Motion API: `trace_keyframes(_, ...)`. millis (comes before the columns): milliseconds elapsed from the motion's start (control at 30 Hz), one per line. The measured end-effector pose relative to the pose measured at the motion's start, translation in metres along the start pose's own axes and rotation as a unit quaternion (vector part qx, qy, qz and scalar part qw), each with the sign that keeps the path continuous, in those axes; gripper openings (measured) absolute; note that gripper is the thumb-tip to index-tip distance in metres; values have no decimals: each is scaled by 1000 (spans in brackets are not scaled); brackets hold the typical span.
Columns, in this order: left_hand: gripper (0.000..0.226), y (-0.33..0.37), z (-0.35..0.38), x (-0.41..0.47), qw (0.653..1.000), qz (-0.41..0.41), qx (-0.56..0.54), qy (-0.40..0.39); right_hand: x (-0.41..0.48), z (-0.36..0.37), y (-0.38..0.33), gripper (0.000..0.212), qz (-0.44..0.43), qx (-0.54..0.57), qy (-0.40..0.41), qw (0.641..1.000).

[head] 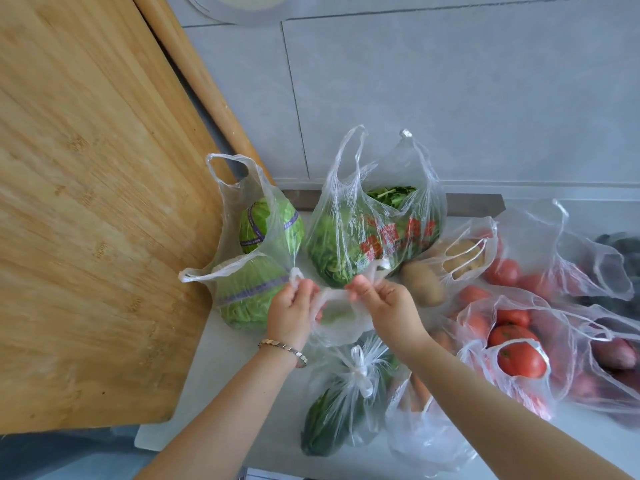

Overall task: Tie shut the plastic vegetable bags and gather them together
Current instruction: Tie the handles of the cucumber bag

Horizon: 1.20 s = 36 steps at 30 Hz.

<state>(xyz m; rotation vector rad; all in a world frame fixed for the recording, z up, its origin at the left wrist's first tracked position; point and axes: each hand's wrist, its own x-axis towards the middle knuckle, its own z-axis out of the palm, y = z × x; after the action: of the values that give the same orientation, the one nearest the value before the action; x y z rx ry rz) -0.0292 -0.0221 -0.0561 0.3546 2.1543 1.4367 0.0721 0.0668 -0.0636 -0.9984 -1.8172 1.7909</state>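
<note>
Several clear plastic bags of vegetables lie on a white counter point(221, 368). My left hand point(292, 308) and my right hand point(384, 304) each pinch a handle of a small clear bag point(341, 322) stretched between them. Behind it stand a bag of cabbages point(256, 258) with open handles and a bag of leafy greens point(370, 233) with red print. A tied bag of dark green vegetables point(343, 400) lies below my hands. A potato bag point(446, 265), tomato bags point(516, 348) and a carrot bag point(415, 410) lie to the right, untied.
A large wooden cutting board point(90, 209) leans at the left, with a wooden rolling pin point(201, 84) behind it. Grey wall tiles point(450, 98) rise at the back. A bag of dark purple vegetables point(620, 271) sits at the far right edge.
</note>
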Motion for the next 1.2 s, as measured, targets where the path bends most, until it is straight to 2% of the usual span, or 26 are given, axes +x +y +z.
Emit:
trace_keyframes(67, 27, -10, -7, 4, 992, 46, 95, 62, 3, -2, 5, 41, 36, 33, 56, 997)
trace_keyframes(133, 30, -33, -13, 6, 973, 109, 187, 80, 1, -3, 14, 40, 46, 19, 75, 996)
trace_keyframes(167, 30, -47, -14, 6, 962, 140, 228, 58, 1, -3, 20, 38, 32, -39, 48, 998)
trace_keyframes(233, 33, -75, -15, 8, 939, 177, 292, -45, 2, -2, 30, 37, -12, -191, -63, 979)
trace_keyframes(300, 46, -100, -15, 14, 896, 194, 364, -167, 10, 0, 42, 40, -61, -343, -178, 920)
trace_keyframes(367, 52, -117, -15, 20, 856, 170, 430, -232, 21, 1, 56, 43, -75, -439, -245, 861)
trace_keyframes(533, 51, -133, -12, 33, 869, 154, 410, -231, 37, 7, 66, 40, -58, -498, -264, 824)
trace_keyframes(600, 49, -131, -12, 32, 876, 156, 400, -220, 39, 10, 67, 41, -61, -502, -265, 821)
trace_keyframes(633, 45, -126, -11, 32, 895, 142, 371, -203, 41, 11, 66, 40, -46, -480, -256, 837)
trace_keyframes(667, 40, -115, -10, 30, 925, 122, 319, -167, 41, 10, 64, 40, -9, -435, -234, 870)
trace_keyframes(733, 34, -91, -7, 31, 985, 51, 162, -41, 43, 7, 50, 42, 83, -269, -143, 949)
trace_keyframes(767, 30, -76, -6, 33, 999, -4, 51, 17, 45, 4, 40, 46, 115, -161, -86, 976)
trace_keyframes(800, 28, -62, -6, 37, 993, -53, -91, 50, 47, 2, 29, 52, 135, -39, -43, 989)
trace_keyframes(833, 32, -48, -5, 40, 967, -88, -232, 56, 49, 1, 18, 56, 143, 92, -20, 985)
trace_keyframes(867, 36, -35, -5, 41, 932, -105, -343, 44, 51, 2, 9, 56, 147, 221, -14, 964)
trace_keyframes(933, 41, -16, -6, 47, 885, -110, -453, 13, 57, 6, -6, 51, 160, 399, -15, 903)
trace_keyframes(967, 42, -10, -6, 51, 875, -115, -469, 4, 60, 8, -6, 51, 169, 426, -10, 889)
trace_keyframes(1000, 42, -8, -7, 55, 881, -121, -457, -3, 62, 7, -3, 52, 183, 424, 0, 887)
trace_keyframes(1200, 43, -50, -17, 64, 969, -135, -203, -46, 53, -15, 45, 46, 277, 241, 91, 926)
